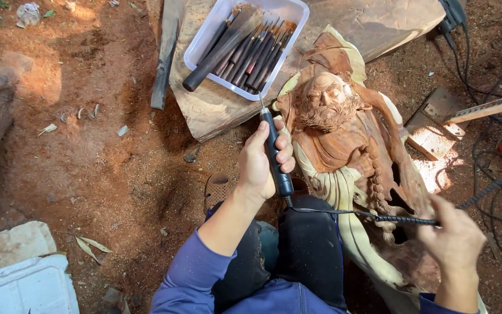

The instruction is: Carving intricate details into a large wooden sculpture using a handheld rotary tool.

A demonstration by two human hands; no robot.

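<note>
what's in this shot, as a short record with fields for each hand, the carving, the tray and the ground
left hand: left hand gripped around a black rotary tool, tip pointing up toward the tray
right hand: right hand pinching the tool's black cable
carving: wooden carving of a bearded figure, lying face up between the hands
tray: white plastic tray of dark-handled chisels, on a wood slab
ground: red dirt with wood chips

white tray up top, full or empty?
Full. The white tray on the wood slab holds a packed row of dark-handled carving tools, lying flat side by side.
</note>
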